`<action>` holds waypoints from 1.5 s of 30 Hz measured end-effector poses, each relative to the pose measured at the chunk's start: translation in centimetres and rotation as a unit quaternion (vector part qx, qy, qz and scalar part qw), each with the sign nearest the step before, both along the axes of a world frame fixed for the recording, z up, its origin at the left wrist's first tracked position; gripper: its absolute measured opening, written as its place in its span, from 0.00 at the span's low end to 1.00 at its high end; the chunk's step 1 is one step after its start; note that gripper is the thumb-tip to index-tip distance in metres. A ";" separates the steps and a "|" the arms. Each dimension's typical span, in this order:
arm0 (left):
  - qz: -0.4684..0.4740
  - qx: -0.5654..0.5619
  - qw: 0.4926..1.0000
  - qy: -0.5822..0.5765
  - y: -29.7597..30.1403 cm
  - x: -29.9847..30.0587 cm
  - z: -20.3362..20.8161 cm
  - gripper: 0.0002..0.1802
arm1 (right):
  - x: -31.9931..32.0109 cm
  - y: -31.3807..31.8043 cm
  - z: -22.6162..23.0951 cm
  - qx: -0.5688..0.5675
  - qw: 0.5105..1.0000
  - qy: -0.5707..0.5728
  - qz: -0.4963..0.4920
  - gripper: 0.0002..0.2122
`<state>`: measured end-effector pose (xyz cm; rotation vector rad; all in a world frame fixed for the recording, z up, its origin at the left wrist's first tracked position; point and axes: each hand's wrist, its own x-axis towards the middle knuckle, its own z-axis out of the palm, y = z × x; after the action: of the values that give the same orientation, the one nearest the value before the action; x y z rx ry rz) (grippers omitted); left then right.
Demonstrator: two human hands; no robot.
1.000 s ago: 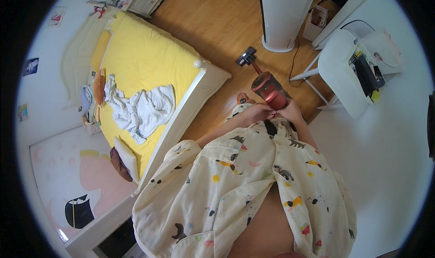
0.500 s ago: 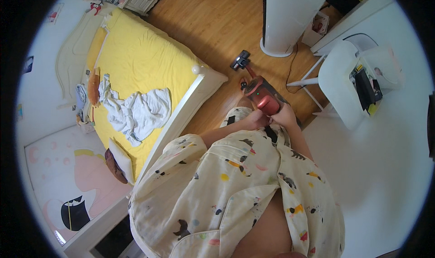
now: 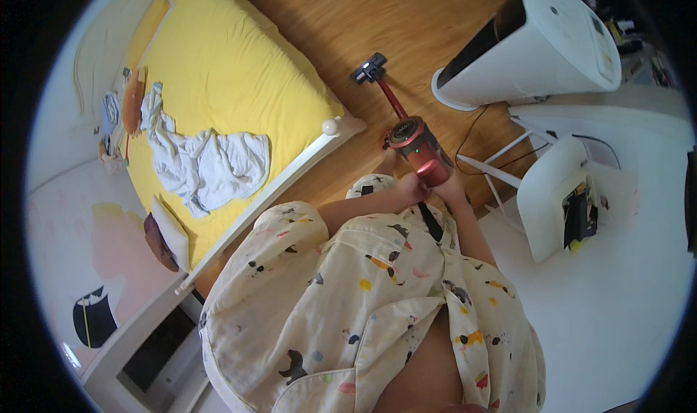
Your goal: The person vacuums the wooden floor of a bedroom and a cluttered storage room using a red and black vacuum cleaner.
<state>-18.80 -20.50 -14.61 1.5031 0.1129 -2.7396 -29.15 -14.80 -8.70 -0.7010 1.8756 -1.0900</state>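
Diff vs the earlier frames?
The red stick vacuum's floor head has moved away from the white tower appliance, toward the bed side and farther out. The camera view has shifted too: the tower's top now shows. Nothing visibly grasped or released.

Unchanged: left hand and right hand together at the vacuum's rear end; white blanket on the bed.
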 end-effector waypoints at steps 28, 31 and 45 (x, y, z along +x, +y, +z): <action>0.020 -0.033 0.997 0.070 -12.4 2.7 7.1 0.08 | 1.5 -12.3 6.0 0.091 0.985 0.025 0.142 0.09; 0.005 -0.026 0.995 0.101 -13.2 2.6 7.3 0.08 | 1.2 -13.0 5.9 0.097 0.985 0.044 0.138 0.10; -0.011 -0.063 0.998 0.021 -19.8 -1.5 4.0 0.08 | -3.8 -20.8 -0.5 0.084 0.977 -0.040 0.193 0.24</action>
<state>-20.27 -40.26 -10.66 1.4239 -0.0744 -2.7396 -32.96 -35.63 -9.17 -0.8663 1.6510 -0.6932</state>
